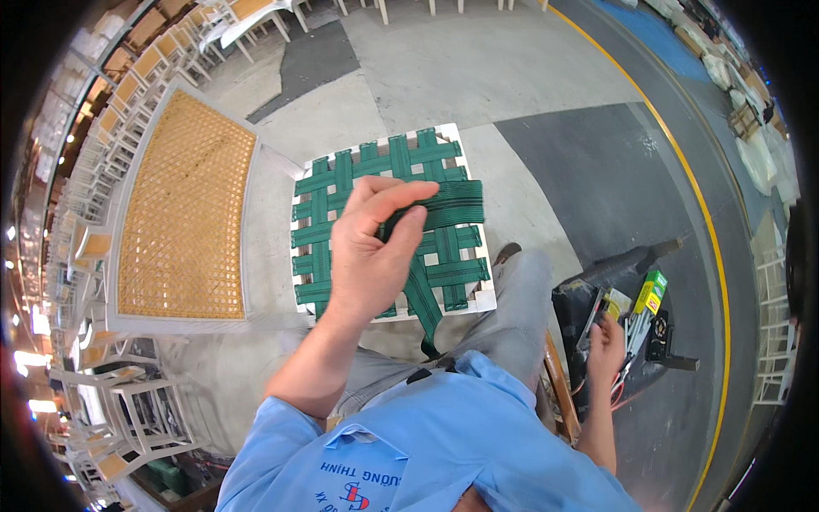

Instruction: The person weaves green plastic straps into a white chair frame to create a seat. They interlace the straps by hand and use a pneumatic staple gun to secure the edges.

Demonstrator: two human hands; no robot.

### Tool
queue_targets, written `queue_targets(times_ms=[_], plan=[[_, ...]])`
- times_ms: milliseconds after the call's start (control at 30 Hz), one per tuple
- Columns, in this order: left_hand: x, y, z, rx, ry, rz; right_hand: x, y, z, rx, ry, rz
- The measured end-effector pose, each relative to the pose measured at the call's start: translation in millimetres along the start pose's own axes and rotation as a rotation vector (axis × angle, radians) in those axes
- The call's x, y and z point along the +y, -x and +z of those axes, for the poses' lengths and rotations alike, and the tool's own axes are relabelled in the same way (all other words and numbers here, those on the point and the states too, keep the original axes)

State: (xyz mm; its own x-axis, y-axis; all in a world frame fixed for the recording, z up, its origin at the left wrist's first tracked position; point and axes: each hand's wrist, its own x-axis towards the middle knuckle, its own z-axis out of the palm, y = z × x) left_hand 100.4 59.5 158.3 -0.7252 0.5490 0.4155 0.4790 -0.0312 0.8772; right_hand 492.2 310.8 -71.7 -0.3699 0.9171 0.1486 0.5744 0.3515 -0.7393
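My left hand pinches a green webbing strap between thumb and fingers. It is above a white chair seat frame criss-crossed with green webbing bands. A length of strap hangs over the seat's near edge, its end by my lap. Off to the right, my right hand has its fingers curled at a grey tool among items on a dark padded surface. What its fingers hold, if anything, is too hidden to tell.
The chair's cane backrest rises left of the seat. A green and yellow box lies among tools at my right. Several white chairs stand along the left. A yellow floor line curves down the right side.
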Motion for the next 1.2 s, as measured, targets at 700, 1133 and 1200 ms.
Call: queue_targets(times_ms=[700, 1133, 1200], plan=[[-104, 56, -78, 0.356, 0.64, -0.676, -270, -15, 95, -1.406, -0.79, 0.267], [-218, 19, -39, 0.008, -0.624, -0.678, -248, -52, 182, -0.477, -0.004, -0.633], [-217, 18, -35, -0.05, -0.618, -0.767, -276, -29, 202, -0.612, -0.245, -0.438]])
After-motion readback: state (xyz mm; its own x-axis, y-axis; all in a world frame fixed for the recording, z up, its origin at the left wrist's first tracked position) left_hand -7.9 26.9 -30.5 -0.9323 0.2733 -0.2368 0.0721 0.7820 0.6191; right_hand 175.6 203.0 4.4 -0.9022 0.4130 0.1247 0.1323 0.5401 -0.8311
